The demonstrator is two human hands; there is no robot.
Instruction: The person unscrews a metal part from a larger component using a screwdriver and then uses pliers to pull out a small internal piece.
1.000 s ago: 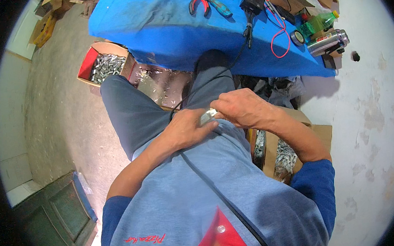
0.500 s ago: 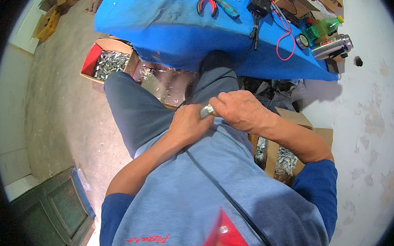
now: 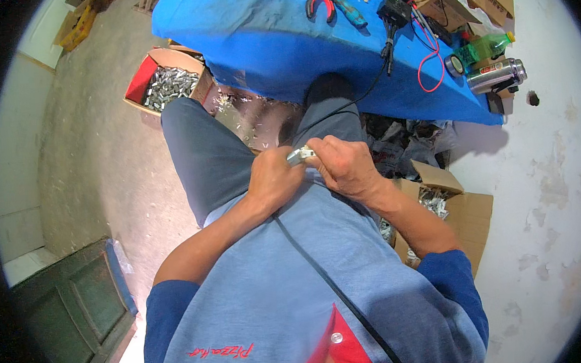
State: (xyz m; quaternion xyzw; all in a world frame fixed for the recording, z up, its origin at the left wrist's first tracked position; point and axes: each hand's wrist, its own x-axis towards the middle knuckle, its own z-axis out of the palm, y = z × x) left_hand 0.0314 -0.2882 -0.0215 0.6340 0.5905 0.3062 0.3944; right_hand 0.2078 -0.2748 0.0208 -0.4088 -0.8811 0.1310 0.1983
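Observation:
My left hand [image 3: 273,174] is closed in a fist over my lap, around a small silver metal piece [image 3: 294,158]. From its end a whitish plastic part [image 3: 307,152] reaches to my right hand [image 3: 346,167], whose thumb and fingers pinch it. The two parts touch, but I cannot tell whether they are joined. My fingers hide most of the piece, and its exact kind does not show.
Ahead, a blue-covered table [image 3: 263,57] holds red-handled pliers [image 3: 320,3], a teal-handled screwdriver [image 3: 350,10], a green bottle [image 3: 485,48] and a steel flask [image 3: 497,76]. A box of metal pieces [image 3: 170,86] stands at left; a cardboard box [image 3: 471,220] sits at right.
My right hand has turned and its forearm has drawn inward. More of the silver and whitish piece shows between my hands. The surroundings have shifted slightly right in view.

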